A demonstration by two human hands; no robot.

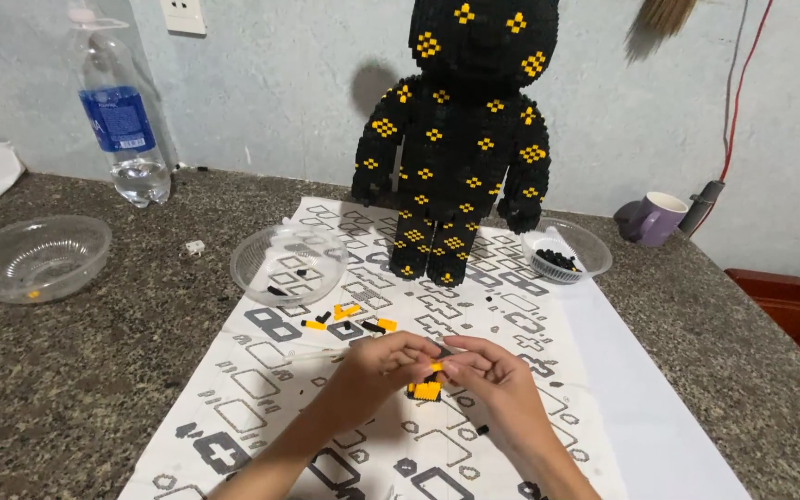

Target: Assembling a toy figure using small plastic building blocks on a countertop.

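Far beyond both hands, on the counter (67, 389), a tall black bear (460, 139) of small bricks, dotted with yellow diamonds. Under the hands and running on towards the bear's feet, a printed sheet (261, 389). Well off to the left and far back, a bottle (122, 120). Three clear bowls: one far to the left (30, 257), one just beyond the left hand (287, 264), and one beyond the right hand beside the bear (567, 250), holding black bits. Farther right of that, a purple mug (655, 218). Left hand (377, 366) and right hand (493, 375) meet fingertip to fingertip over the sheet, both closed in a pinch on a tiny yellow brick (436, 368) held between them. Directly below the fingertips, a small yellow plate (426, 391); cannot tell whether resting on the sheet or hanging from the pinch. Just beyond the knuckles, a scatter of loose yellow and black bricks (349, 319). Judging from the grip, looks like fine fitting work: best to keep both wrists low and steady over the sheet, line up the studs squarely before pressing, press straight and not at a slant, and hold close above the paper so that a dropped bit lands within reach and not on the speckled counter, where hard to spot.
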